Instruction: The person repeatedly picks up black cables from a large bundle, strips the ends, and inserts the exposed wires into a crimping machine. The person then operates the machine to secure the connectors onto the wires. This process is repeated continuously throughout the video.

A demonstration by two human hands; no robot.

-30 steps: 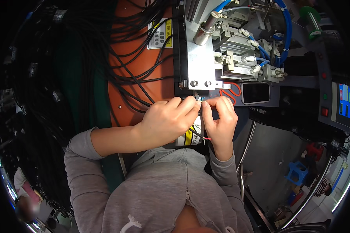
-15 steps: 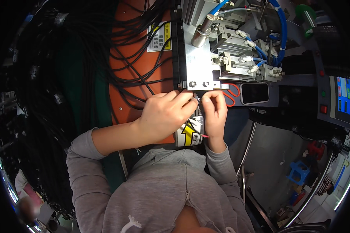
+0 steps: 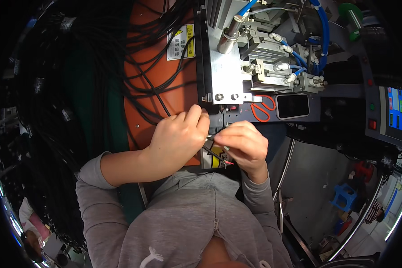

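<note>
My left hand point(image 3: 179, 136) is closed in front of the metal machine block point(image 3: 228, 80), its fingers curled round a black cable point(image 3: 215, 154). Below that hand the cable slants down to the right and ends in a thin red tip point(image 3: 229, 163). My right hand point(image 3: 246, 145) pinches thumb against fingers close beside the left fingertips. Something small and pale shows at its fingertips, too small to make out. Beneath both hands lies a white and yellow label point(image 3: 216, 161) with a black arrow, partly covered.
Many black cables point(image 3: 158, 85) run over the orange panel point(image 3: 138, 105) on the left. Red-handled scissors point(image 3: 260, 114) and a phone point(image 3: 292, 106) lie right of the block. Pneumatic cylinders with blue hoses point(image 3: 324, 44) stand behind. A screen point(image 3: 394, 114) is at far right.
Both hands have drawn back from the machine's front edge toward me. My right hand has turned inward, its fingers now pointing left at the left hand. The machine's front slot is more exposed.
</note>
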